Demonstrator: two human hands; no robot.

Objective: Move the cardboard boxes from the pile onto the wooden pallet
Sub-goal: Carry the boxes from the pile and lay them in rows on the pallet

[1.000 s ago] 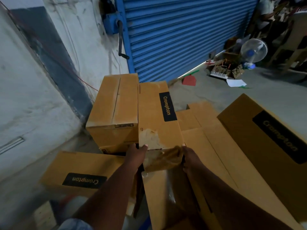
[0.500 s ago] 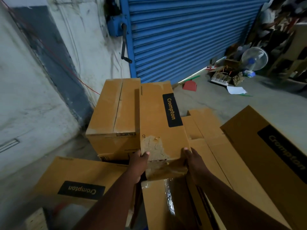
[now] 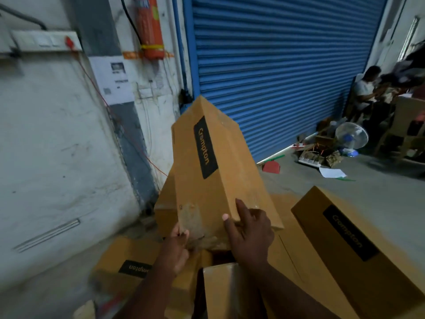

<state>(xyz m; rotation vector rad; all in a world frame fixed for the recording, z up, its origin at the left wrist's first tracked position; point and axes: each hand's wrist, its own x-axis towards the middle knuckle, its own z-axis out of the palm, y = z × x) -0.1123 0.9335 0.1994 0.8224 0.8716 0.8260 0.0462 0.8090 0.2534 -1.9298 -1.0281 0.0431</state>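
A long brown cardboard box (image 3: pixel 213 171) with a black Crompton label is tilted up, its far end raised toward the shutter. My left hand (image 3: pixel 178 246) grips its near lower-left corner. My right hand (image 3: pixel 249 233) holds its near right edge, fingers spread on the top face. Under and around it lies the pile: a box (image 3: pixel 164 210) behind it on the left, a labelled box (image 3: pixel 128 265) at lower left, a large labelled box (image 3: pixel 349 245) on the right, and another box (image 3: pixel 226 291) right below my hands. No pallet is in view.
A white wall (image 3: pixel 57 157) closes the left side, with a red fire extinguisher (image 3: pixel 150 26) near the blue roller shutter (image 3: pixel 276 65). A fan (image 3: pixel 351 137), clutter and papers (image 3: pixel 331 172) lie on the floor at right, where a seated person (image 3: pixel 365 88) is.
The box lay flat on the pile; its far end has now swung up steeply. Both hands have kept hold of its near end, and my view has risen.
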